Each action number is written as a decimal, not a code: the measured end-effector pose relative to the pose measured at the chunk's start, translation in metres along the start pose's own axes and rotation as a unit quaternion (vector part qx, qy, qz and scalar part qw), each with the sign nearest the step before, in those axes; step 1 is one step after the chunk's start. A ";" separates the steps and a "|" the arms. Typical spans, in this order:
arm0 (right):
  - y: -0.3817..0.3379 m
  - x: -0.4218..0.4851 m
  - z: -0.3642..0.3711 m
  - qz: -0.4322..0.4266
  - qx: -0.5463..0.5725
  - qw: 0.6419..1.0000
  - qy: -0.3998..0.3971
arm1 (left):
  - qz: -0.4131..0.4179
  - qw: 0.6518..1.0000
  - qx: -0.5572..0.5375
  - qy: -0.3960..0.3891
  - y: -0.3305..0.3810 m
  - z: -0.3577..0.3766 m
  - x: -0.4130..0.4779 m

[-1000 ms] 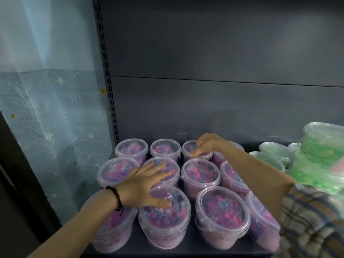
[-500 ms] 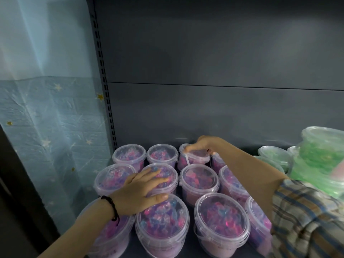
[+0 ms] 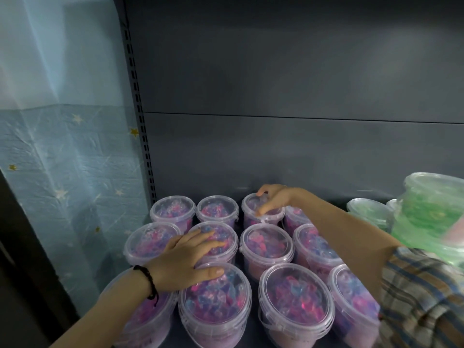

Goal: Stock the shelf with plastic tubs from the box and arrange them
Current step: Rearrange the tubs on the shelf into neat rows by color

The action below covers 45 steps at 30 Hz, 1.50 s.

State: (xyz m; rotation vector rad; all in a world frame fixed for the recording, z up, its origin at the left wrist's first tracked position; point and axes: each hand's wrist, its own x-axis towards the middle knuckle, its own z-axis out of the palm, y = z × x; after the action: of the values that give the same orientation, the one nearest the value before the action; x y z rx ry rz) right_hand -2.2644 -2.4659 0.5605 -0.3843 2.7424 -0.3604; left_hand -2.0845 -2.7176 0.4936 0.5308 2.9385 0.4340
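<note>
Several clear plastic tubs with pink and blue contents stand in rows on the dark shelf [image 3: 248,322]. My left hand [image 3: 185,259] lies flat, fingers straight, across the lid of the middle-row tub [image 3: 221,234], with the thumb on the front tub [image 3: 216,305]. My right hand [image 3: 271,200] reaches to the back row and grips the lid of the back tub [image 3: 251,212], fingers curled over its far rim, thumb on the near rim. That tub's thin handle shows below the thumb.
Green tubs [image 3: 369,214] stand at the back right, and a stack of green tubs [image 3: 437,217] rises close at the right edge. The grey shelf back panel [image 3: 301,121] is right behind the rows. A slotted upright [image 3: 138,109] and a blue star-patterned wall [image 3: 62,159] bound the left.
My right hand has shifted on the back tub from pinching near its handle to gripping its lid. The left hand has stayed on the lids. The view has tilted slightly.
</note>
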 end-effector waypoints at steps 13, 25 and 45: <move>-0.007 -0.003 -0.006 0.059 -0.042 0.995 0.063 | -0.010 1.000 0.002 -0.009 0.003 -0.003 0.000; -0.033 -0.002 0.027 0.126 -0.119 0.983 0.060 | -0.022 1.000 0.001 -0.016 0.001 -0.002 -0.001; 0.081 -0.020 -0.012 0.079 -0.118 0.989 0.044 | 0.011 1.000 -0.005 -0.001 0.105 0.017 0.058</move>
State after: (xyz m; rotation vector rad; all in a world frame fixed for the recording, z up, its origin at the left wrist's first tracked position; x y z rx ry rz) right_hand -2.2688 -2.3819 0.5532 -0.2114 2.8858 -0.0117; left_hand -2.1017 -2.5980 0.5051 0.5639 2.9285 0.4506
